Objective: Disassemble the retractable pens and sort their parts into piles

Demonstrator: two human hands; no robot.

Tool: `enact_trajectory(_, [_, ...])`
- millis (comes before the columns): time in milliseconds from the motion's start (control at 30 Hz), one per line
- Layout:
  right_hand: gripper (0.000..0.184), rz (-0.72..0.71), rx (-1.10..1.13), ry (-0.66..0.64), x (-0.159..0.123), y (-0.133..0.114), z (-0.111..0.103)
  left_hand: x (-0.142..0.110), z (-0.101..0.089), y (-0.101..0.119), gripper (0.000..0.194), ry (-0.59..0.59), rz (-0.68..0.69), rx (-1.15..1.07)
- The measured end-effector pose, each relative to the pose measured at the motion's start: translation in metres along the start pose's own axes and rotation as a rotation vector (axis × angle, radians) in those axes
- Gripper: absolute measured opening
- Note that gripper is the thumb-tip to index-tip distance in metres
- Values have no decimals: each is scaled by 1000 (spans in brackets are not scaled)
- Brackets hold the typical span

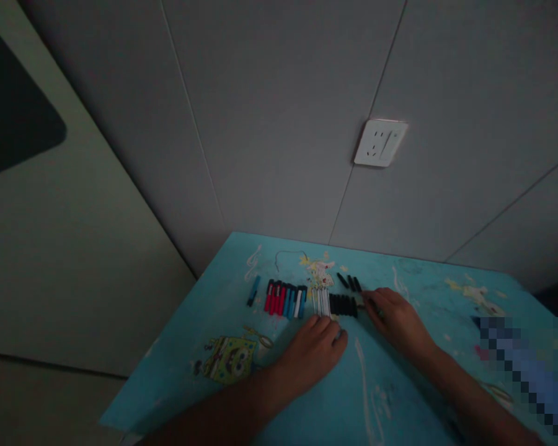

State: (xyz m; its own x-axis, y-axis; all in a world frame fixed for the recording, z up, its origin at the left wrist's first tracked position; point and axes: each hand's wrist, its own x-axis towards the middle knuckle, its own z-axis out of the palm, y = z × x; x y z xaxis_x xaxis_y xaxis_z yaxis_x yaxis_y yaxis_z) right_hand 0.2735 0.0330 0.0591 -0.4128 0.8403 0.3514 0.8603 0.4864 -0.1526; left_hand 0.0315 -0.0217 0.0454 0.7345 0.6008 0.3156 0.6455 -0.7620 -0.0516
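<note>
My left hand (318,344) rests palm down, fingers loosely bent and lying at the near ends of a bundle of thin white sticks (321,302). Beside those sticks stretches a row of short black pieces (343,305), like pen caps. My right hand (388,311) is at the right end of this row, its thumb and fingers pinched; a small pale tip shows near them, too dim to name. On the left, red pens (275,298) and blue pens (291,301) with dark ends lie side by side, one whitish piece among them.
Several loose black pieces (349,282) lie behind the row. A single blue pen (253,291) lies apart on the left. The light-blue table (190,347) has cartoon prints and meets a grey wall with a socket (380,143). A pixelated bluish patch (530,371) covers the right side.
</note>
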Motion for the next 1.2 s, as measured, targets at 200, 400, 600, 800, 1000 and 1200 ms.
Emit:
enact_trajectory(200, [21,-64,247,5,-51,-15,4,-8,-8,1,17,3,153,-94])
enact_trajectory(400, [19,-291,279,-105,-57,-37,-2,-18,-12,-4,21,32,318,-261])
enact_trajectory(600, [21,-339,251,-140,-59,-42,-9,-16,-4,-10,16,129,21,-201])
enact_trajectory(800, [21,-316,205,-131,-58,-38,-11,-17,10,-10,28,31,-114,-157])
enact_trajectory(1000, [22,-333,154,-166,-57,-43,-12,-21,20,-12,42,12,-138,-79])
enact_trajectory(1200, [21,-327,124,-160,-54,-45,-16,-19,21,-16,38,46,-98,-99])
